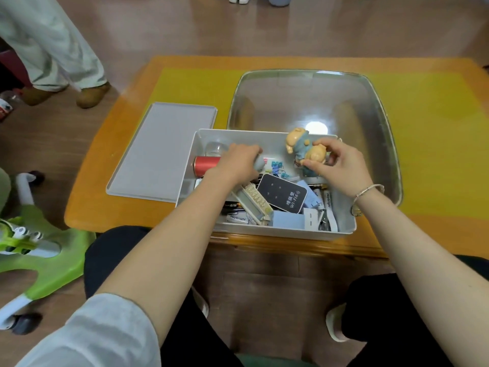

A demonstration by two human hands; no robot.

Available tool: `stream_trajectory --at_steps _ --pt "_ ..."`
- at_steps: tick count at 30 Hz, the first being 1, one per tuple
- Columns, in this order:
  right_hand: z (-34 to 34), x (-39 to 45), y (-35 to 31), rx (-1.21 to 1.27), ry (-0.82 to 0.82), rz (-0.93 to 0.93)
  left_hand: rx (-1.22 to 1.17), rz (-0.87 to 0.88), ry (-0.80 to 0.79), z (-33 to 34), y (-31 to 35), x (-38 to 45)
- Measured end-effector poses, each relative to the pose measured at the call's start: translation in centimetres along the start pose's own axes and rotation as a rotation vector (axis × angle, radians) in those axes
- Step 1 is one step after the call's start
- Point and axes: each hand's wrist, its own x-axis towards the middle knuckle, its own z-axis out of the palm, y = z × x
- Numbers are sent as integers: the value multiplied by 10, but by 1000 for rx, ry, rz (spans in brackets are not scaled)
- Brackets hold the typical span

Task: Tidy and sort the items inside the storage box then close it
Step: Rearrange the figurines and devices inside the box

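Note:
A white storage box stands open at the table's near edge, full of mixed items. My right hand pinches a pig figurine in blue clothes above the box's far right corner. Inside the box, my left hand is curled round a small grey object next to a red cylinder. A black Wi-Fi device, blue binder clips, a beige strip, pens and batteries lie jumbled in the box. Its grey lid lies flat to the left.
A large shiny metal tray sits behind the box on the yellow mat of the orange table. A person's legs stand at the far left. A green and white plastic toy lies on the floor at my left.

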Motion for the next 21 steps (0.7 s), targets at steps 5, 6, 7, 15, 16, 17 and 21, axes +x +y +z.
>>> stream_trajectory --at_steps 5,6,7,15,16,17,21 --pt "2 -5 1 -2 4 -17 -214 23 75 -8 -11 -17" --pt "2 -5 1 1 13 -21 -251 20 116 -11 -14 -23" --pt "2 -5 1 7 25 -20 -273 17 157 -14 -19 -29" --pt "4 -6 2 2 55 -30 -283 68 -69 -21 -36 -66" --pt "4 -6 2 -1 56 -28 -282 47 -100 -20 -36 -66" --pt "4 -6 2 -2 61 -25 -293 26 -104 -18 -35 -66" --pt "4 -6 0 -2 84 -20 -364 55 12 -16 -18 -55"
